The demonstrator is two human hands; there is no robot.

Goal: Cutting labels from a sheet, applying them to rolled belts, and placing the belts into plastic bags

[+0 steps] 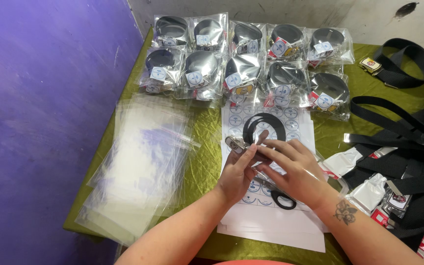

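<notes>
Looping above both hands, the black belt (263, 125) meets left hand (236, 174) fingertips.

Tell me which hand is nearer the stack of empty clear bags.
Left. The left hand is just right of the stack of clear bags, holding the belt buckle. The right hand lies farther right, over the sticker sheet.
</notes>
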